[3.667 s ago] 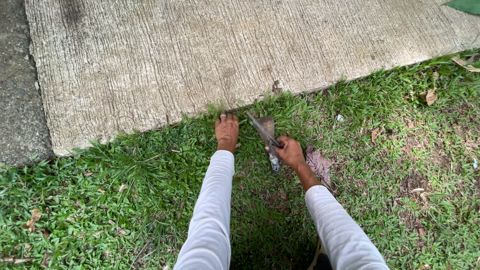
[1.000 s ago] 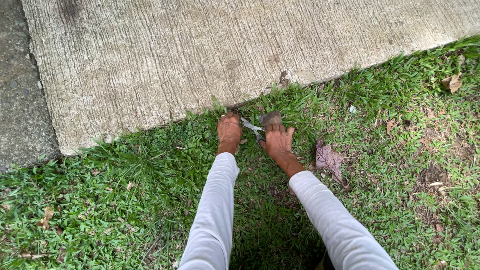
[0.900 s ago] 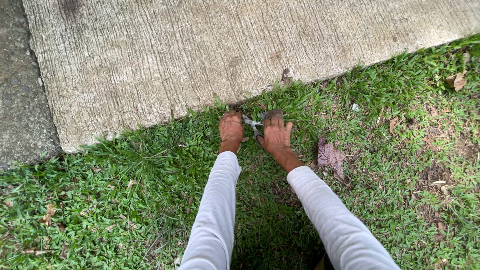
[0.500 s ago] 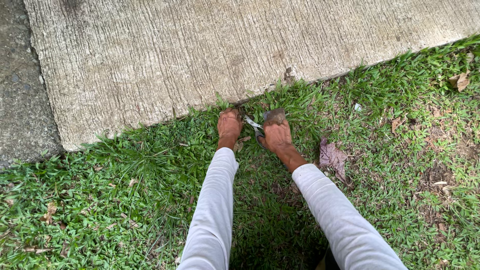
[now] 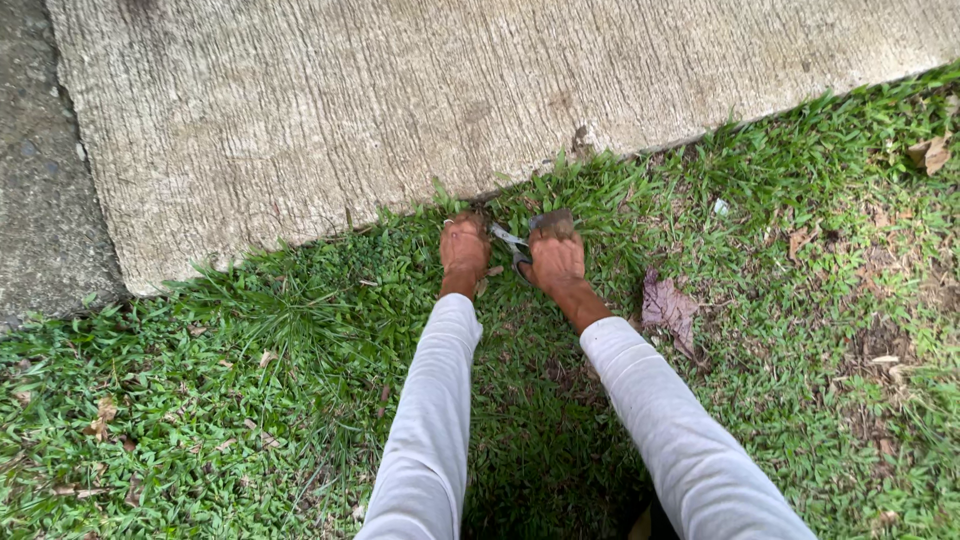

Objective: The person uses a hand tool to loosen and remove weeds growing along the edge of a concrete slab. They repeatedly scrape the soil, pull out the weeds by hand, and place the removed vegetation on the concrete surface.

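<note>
- Far left, a darker strip of pavement (image 5: 45, 170) is running down the edge of the view, lying right against the big pale concrete slab (image 5: 420, 100) that is filling the top of the picture.
- Below the slab, grass (image 5: 200, 400) is spreading across the whole lower half, with long blades leaning up over the slab's lower edge.
- Moving in, the left hand (image 5: 465, 248) is pressing down into the grass right at the slab's edge, fingers curled into the blades; whether it is gripping a tuft I cannot tell.
- Between the two hands, the metal blades of a pair of shears (image 5: 512, 243) are showing, low in the grass and just beside the slab's edge.
- The right hand (image 5: 556, 258) is clamped around the shears' handle, knuckles up, sitting just beside the left hand with only the blades between them.
- Both arms are reaching forward in pale long sleeves (image 5: 430, 420) from the bottom of the view.
- Right of the right forearm, a brown dead leaf (image 5: 670, 308) is lying flat on the grass, near the sleeve but not touching it.
- Far right, another dry leaf (image 5: 930, 152) is resting at the top corner of the grass, well apart from the hands.
</note>
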